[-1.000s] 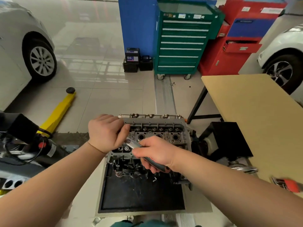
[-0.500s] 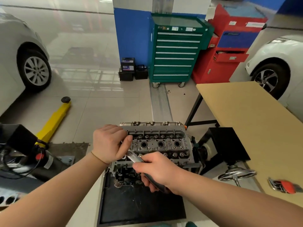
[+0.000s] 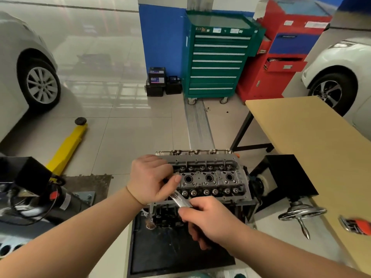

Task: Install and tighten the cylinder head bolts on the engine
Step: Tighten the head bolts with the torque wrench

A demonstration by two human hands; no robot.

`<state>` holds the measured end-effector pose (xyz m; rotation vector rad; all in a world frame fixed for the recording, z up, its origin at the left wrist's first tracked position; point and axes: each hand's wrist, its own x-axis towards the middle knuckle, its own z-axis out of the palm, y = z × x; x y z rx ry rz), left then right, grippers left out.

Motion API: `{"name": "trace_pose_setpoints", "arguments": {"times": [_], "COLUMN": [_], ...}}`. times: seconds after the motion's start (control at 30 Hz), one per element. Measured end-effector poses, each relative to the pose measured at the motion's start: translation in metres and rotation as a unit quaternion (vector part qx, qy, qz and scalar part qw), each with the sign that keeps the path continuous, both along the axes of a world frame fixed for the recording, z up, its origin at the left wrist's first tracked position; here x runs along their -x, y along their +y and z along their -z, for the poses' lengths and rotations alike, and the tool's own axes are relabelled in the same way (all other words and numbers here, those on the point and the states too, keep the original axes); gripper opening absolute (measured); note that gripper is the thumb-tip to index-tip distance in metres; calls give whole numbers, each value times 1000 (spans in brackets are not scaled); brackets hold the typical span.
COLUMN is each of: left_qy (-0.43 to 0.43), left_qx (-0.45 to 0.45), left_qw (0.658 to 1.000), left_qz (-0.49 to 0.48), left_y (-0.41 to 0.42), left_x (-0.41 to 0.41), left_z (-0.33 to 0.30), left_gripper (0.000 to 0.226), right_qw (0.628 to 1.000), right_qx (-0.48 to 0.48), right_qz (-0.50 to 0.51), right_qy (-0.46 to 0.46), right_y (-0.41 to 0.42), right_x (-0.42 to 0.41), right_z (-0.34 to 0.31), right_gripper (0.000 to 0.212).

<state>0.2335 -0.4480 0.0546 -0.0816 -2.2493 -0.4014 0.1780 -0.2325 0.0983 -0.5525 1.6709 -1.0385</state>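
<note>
Grey cast metal marks the cylinder head point(image 3: 208, 178), which sits on top of the engine block on a stand, in the lower middle of the view, above a black drip tray point(image 3: 172, 255). Three round dark bores run along its middle, with rows of smaller round fittings on either side.

At the head's near-left corner, the left hand point(image 3: 149, 178) is curled over the working end of a chrome ratchet wrench point(image 3: 180, 200), its thumb pressed against the head's edge and its fingers bent down around the tool's head; what lies under the palm is hidden. The right hand point(image 3: 208, 219) grips the wrench handle, fingers wrapped under it and thumb on top, just nearer the camera than the left hand. The handle slants from the left hand down toward the right one. Whether a bolt sits under the tool cannot be told.

Right of the engine stands a tan tabletop point(image 3: 313, 141) on black legs, with a red-and-chrome tool point(image 3: 356, 225) near its front edge. A chrome handwheel point(image 3: 301, 213) sticks out beside the stand. Farther back are a green drawer cabinet point(image 3: 216, 57), a red cabinet point(image 3: 281, 61), two car batteries point(image 3: 157, 81) on the floor, a yellow lift arm point(image 3: 68, 145), and car wheels at both sides.
</note>
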Motion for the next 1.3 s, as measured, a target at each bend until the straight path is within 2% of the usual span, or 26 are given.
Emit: {"name": "trace_pose_setpoints", "arguments": {"times": [0.13,0.2,0.23,0.3,0.33,0.37,0.43,0.47,0.53,0.63,0.67,0.7,0.77,0.8,0.87,1.0,1.17,1.3], "left_qy": [-22,-20,-18,-38,-72,-116,-181,-190,-180,-128,-96,-62,-15,-10,6,22,1,-22], "left_qx": [-56,-149,-238,-443,-526,-577,-631,-661,-706,-715,-735,-766,-813,-822,-822,-826,-820,-817], "left_qw": [998,988,970,891,841,801,748,723,685,686,668,636,576,565,565,558,568,574], "left_qz": [6,-23,-47,-86,-100,-110,-93,-66,-32,-49,-62,-69,-76,-76,-74,-77,-69,-46], "left_y": [5,8,10,18,22,22,17,13,6,7,9,10,13,14,17,14,8,6], "left_x": [0,-10,-18,-32,-36,-40,-42,-40,-34,-21,-17,-11,0,5,12,10,6,9], "left_z": [-5,-3,0,9,17,26,46,52,56,52,49,45,38,36,36,36,38,37], "left_gripper": [53,39,34,30,34,50,92,100,91,58,51,49,56,61,58,40,36,34], "right_qw": [996,986,978,952,930,901,836,808,768,725,712,698,684,683,680,645,658,665], "right_qx": [-41,-69,-84,-107,-118,-129,-148,-150,-141,-105,-91,-78,-57,-53,-57,-71,-96,-103], "right_qz": [-55,-115,-142,-184,-206,-231,-264,-265,-256,-279,-290,-298,-284,-269,-234,-186,-143,-158], "right_qy": [55,97,130,220,279,343,458,504,570,621,633,647,670,677,692,738,733,722], "right_y": [2,1,0,-5,-9,-14,-26,-33,-49,-71,-75,-75,-67,-62,-55,-59,-54,-56], "right_x": [16,21,26,37,42,48,59,65,80,99,102,103,99,97,91,72,52,64], "right_z": [-3,-7,-9,-14,-16,-19,-22,-22,-24,-25,-24,-21,-15,-12,-6,-1,3,0], "right_gripper": [23,21,19,14,14,14,18,21,20,16,26,40,61,66,66,61,61,65]}}
